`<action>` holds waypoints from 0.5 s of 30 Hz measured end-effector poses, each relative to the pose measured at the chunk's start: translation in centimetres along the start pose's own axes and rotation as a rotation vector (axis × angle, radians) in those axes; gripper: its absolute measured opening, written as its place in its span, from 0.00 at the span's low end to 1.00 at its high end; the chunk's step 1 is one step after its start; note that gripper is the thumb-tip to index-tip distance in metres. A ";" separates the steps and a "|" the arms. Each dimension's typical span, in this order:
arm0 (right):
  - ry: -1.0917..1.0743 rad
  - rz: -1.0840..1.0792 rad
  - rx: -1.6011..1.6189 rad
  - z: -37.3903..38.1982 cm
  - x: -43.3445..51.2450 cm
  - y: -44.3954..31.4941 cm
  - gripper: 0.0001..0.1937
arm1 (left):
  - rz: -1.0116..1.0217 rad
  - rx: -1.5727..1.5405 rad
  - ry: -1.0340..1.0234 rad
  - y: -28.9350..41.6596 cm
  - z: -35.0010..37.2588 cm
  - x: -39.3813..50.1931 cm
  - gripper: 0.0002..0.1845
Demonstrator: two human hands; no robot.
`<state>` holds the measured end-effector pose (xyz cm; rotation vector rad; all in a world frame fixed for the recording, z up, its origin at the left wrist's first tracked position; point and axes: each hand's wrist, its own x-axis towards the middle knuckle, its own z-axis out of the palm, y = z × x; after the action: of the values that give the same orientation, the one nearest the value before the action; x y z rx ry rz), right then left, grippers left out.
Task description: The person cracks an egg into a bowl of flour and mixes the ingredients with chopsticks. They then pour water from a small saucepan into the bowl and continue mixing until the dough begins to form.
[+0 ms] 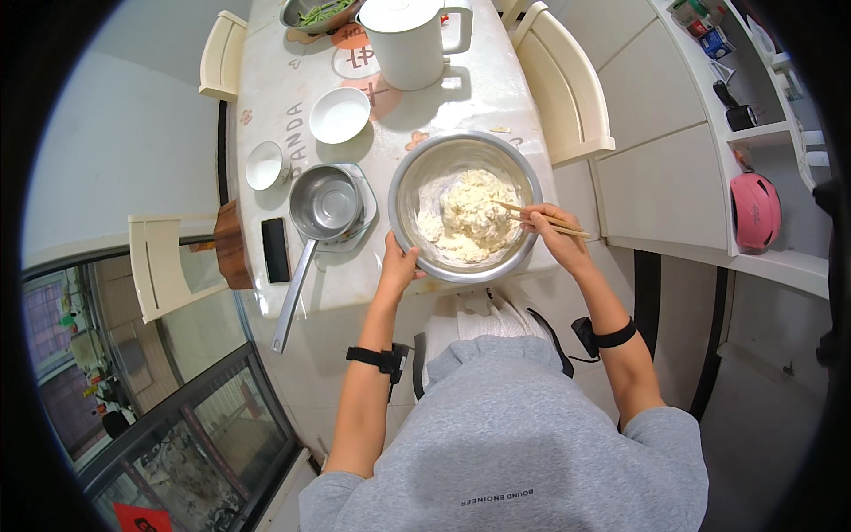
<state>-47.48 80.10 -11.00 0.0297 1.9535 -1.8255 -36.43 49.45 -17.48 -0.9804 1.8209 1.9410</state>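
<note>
A wide steel mixing bowl (pixel 463 274) stands near the table's front edge, with a lumpy, pale flour dough (pixel 475 209) inside. My left hand (pixel 399 266) grips the bowl's lower left rim, thumb on top. Wooden chopsticks (pixel 565 227) are held in my right hand (pixel 555 233) at the bowl's right rim; their tips touch the dough. Left of the bowl, a steel saucepan (pixel 326 201) rests on what looks like a glass-topped scale (pixel 369 199), its long handle reaching past the table edge.
On the table (pixel 346 286) are a black phone (pixel 275 250), a small white bowl (pixel 264 166), a larger white bowl (pixel 340 115), a white lidded pitcher (pixel 409 50) and a pan of green beans (pixel 322 14). Cream chairs (pixel 565 86) flank it; shelves (pixel 764 133) stand at right.
</note>
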 end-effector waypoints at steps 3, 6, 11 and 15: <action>0.044 -0.067 -0.038 0.0 -0.2 0.0 0.13 | -0.112 0.042 -0.087 -0.8 0.2 -1.2 0.32; 0.101 -0.030 0.023 -0.2 -0.7 -0.4 0.15 | -0.081 0.086 -0.106 -0.7 -0.8 -1.2 0.32; 0.194 -0.012 0.169 -1.9 -1.6 -1.5 0.22 | 0.106 0.131 -0.004 0.4 -1.7 0.8 0.33; 0.210 -0.082 0.066 -1.7 0.3 -0.5 0.20 | 0.110 0.228 -0.009 0.7 -1.8 1.7 0.34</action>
<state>-48.43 81.54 -10.66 0.1718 2.0615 -2.0105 -37.62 47.22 -18.01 -0.8129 2.0750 1.7436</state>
